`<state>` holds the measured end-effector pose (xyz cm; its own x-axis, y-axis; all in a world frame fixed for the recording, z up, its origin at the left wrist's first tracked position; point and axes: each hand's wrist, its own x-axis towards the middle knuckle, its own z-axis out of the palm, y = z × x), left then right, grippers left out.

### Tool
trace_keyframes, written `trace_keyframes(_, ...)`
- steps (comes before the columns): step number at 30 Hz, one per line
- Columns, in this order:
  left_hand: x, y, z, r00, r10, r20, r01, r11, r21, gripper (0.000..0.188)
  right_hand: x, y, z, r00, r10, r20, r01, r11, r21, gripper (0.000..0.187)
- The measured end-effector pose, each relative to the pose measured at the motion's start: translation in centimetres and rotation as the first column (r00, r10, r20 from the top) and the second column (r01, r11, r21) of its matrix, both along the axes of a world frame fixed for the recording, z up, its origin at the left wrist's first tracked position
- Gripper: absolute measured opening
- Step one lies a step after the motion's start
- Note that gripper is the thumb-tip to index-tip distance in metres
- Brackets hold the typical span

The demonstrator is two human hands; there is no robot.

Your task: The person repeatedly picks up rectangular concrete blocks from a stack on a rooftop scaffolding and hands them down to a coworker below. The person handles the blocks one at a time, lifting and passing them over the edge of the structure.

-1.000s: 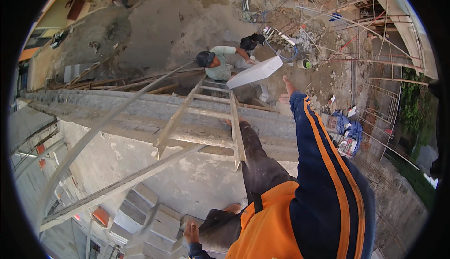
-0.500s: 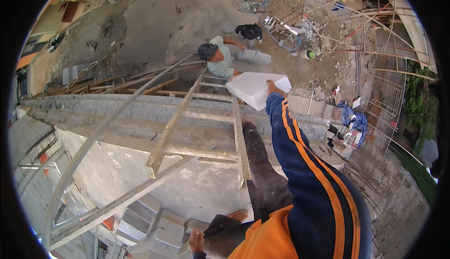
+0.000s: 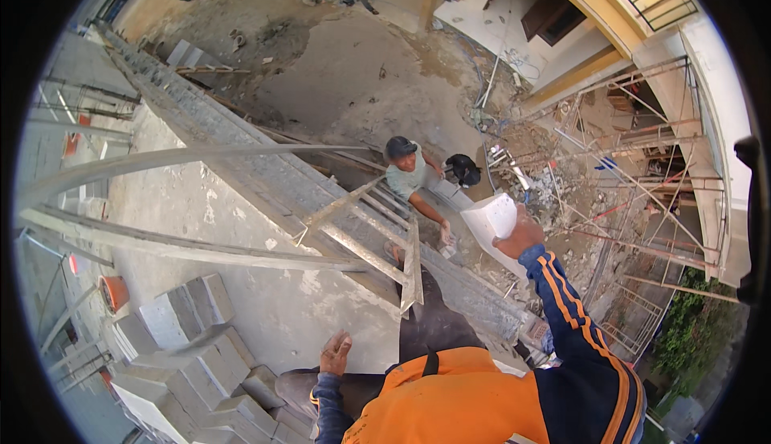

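Observation:
A white lightweight concrete block (image 3: pixel 491 213) hangs tilted over the wall's edge, its top end gripped by my right hand (image 3: pixel 522 235) at the end of my outstretched arm. My left hand (image 3: pixel 336 353) is empty beside my left leg, its fingers loosely apart. Below me a co-worker in a cap and pale shirt (image 3: pixel 407 175) stands near the top of a ladder (image 3: pixel 377 241). The co-worker's reaching hand (image 3: pixel 446 233) is just left of my block, apparently apart from it. Another pale block (image 3: pixel 450 195) shows behind that arm.
Several grey blocks (image 3: pixel 197 372) are piled on the slab at my left. Long bare poles (image 3: pixel 185 243) cross the slab toward the ladder. Along the wall's edge (image 3: pixel 273 183) there is a drop to muddy ground. Scaffolding (image 3: pixel 658 171) stands at right, and an orange bucket (image 3: pixel 114 293) at far left.
The view has turned. My right hand has drawn the block to the right, and it tilts more steeply. The co-worker's hand is now separate from it. My left hand has loosened.

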<state>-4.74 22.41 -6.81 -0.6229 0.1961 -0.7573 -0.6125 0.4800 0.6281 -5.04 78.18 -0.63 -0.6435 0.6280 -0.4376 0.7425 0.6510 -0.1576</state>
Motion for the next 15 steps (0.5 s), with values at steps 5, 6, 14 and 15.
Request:
trace_keyframes(5, -0.8, 9.3, -1.4, 0.996, 0.072, 0.055, -0.083, 0.964, 0.251, 0.064, -4.1, -1.3, 17.7, 0.897, 0.437, 0.069, -0.443, 0.889, 0.119, 0.091)
trace_keyframes(6, -1.2, 11.3, -1.5, 0.98, 0.129, 0.152, -0.174, 0.924, 0.341, 0.068, -4.5, -1.9, 21.6, 0.861, 0.507, -0.032, -0.503, 0.86, 0.091, 0.091)
trace_keyframes(14, -5.2, 24.5, -0.2, 0.643, 0.433, 0.631, -0.76, 0.459, 0.46, 0.106, -2.3, -10.8, 51.2, 0.524, 0.835, -0.168, -0.806, 0.55, 0.217, 0.098)
trace_keyframes(15, -6.0, 25.3, 0.6, 0.58, 0.441, 0.686, -0.812, 0.378, 0.444, 0.109, -1.7, -11.9, 53.9, 0.483, 0.871, -0.091, -0.804, 0.483, 0.348, 0.109)
